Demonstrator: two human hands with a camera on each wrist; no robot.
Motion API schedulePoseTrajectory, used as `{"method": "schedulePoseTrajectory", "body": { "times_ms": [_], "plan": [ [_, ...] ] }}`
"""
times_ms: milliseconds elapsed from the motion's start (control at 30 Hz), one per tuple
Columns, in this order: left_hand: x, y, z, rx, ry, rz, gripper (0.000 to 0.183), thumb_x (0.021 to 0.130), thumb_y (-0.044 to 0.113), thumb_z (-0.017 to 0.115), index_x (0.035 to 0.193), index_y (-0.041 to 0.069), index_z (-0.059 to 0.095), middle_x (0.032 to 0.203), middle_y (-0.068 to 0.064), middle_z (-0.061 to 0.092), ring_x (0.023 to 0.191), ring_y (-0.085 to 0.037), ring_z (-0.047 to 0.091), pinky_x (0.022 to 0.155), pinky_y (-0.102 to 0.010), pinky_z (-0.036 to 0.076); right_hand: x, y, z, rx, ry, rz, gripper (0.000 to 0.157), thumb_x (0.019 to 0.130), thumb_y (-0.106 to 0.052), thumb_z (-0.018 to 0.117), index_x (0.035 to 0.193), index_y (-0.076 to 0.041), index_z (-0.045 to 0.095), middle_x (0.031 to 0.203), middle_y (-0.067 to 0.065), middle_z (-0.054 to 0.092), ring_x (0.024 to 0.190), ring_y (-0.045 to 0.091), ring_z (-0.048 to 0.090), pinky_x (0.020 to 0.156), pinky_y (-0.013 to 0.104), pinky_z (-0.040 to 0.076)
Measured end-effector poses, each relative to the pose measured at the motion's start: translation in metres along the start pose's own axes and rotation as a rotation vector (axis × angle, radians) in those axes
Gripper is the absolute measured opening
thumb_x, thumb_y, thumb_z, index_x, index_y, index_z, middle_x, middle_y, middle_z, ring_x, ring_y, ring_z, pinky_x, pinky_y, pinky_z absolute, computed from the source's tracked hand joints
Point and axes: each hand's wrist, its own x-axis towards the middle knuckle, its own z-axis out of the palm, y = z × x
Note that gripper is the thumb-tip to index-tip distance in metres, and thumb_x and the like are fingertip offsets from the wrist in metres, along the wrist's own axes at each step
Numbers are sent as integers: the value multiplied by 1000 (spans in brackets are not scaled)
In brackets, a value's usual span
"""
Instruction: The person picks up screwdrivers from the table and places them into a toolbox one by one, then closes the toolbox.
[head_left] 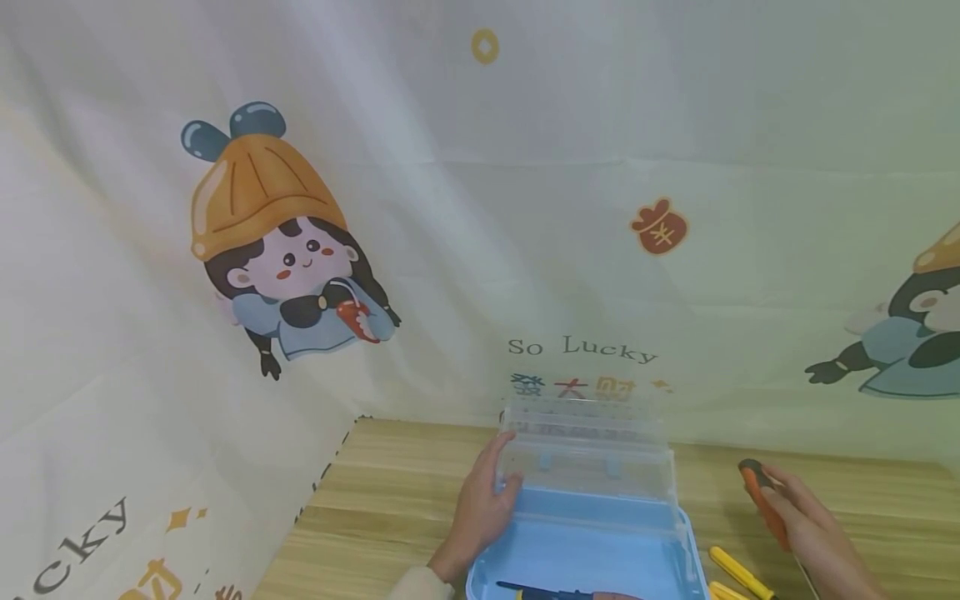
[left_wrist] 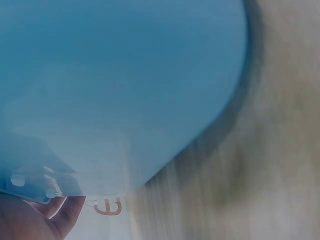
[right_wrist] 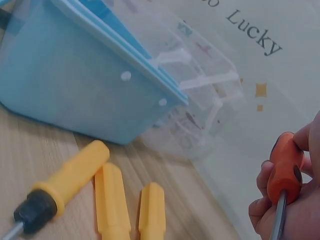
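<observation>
A light-blue toolbox [head_left: 585, 546] stands on the table with its clear plastic lid [head_left: 592, 471] swung up at the back. My left hand [head_left: 483, 504] holds the lid's left edge, thumb in front and fingers behind. In the left wrist view the box's blue wall [left_wrist: 125, 90] fills most of the picture, and the fingers [left_wrist: 67, 215] show at its lower corner. To the right of the box, my right hand [head_left: 813, 521] grips an orange-and-black screwdriver [right_wrist: 285, 172] by its handle, the metal shaft pointing toward me. Inside the box lies a dark-shafted tool [head_left: 555, 593], partly cut off.
Several yellow-handled screwdrivers [right_wrist: 75, 175] lie on the wooden table [head_left: 397, 475] just right of the box. Behind the table hangs a pale printed cloth [head_left: 480, 250] with cartoon figures and lettering, which also covers the left side.
</observation>
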Motion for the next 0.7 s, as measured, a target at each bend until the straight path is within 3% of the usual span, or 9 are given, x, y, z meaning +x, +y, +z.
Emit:
{"method": "schedulePoseTrajectory", "body": {
  "times_ms": [300,700],
  "plan": [
    [0,2,-1,-11,-3,-7,56,94,15,57,148,22,42,155,-10,41,142,-32,39,114,-57,33,-5,-7,5,25,-11,-32,70,105,-53,26,160,-16,4,156,28,19,133,46,36,83,38,37],
    [0,1,0,-8,-4,-14,55,95,13,58,147,20,43,155,-8,41,142,-33,38,114,-58,33,-12,-17,12,25,-25,-58,63,106,-50,32,159,-22,11,154,24,26,129,40,43,81,37,39]
  ]
}}
